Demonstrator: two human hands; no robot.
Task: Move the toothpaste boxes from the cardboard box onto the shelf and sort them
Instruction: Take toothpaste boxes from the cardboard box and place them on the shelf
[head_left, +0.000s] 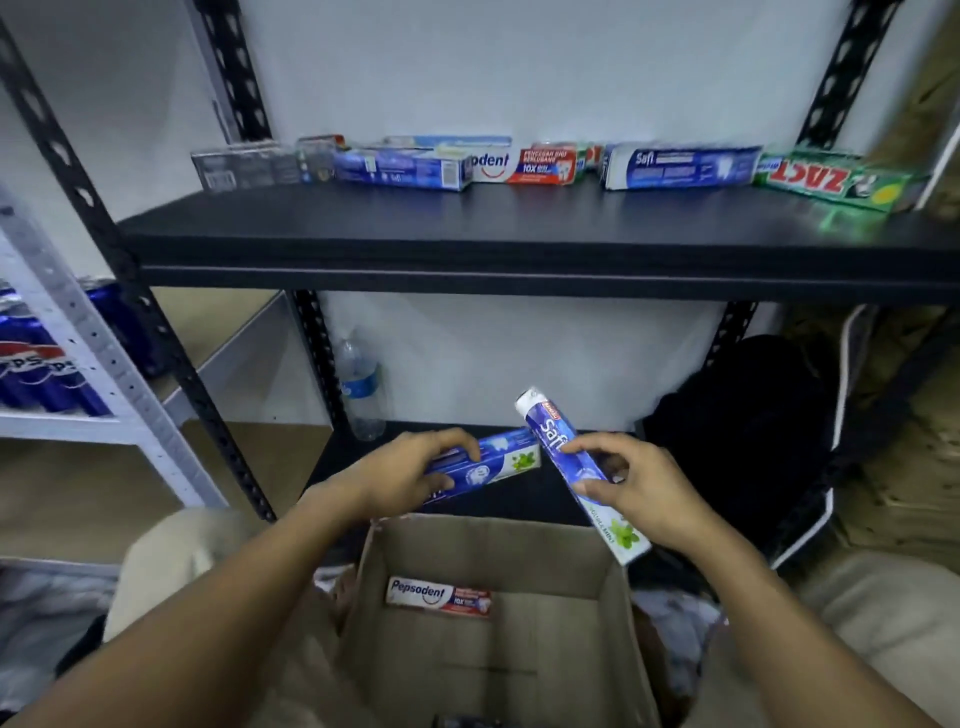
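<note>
Two blue Safi boxes hover over the far rim of the cardboard box: the left hand grips the level Safi box, its free end toward 3 o'clock, and the right hand pinches the tilted Safi box, top toward 11 o'clock. A Pepsodent box lies inside the cardboard box at 6 o'clock, and more toothpaste boxes line the shelf at 12 o'clock.

Forearms extended forward, left hand gripping level blue box, right hand pinching tilted blue box
</note>
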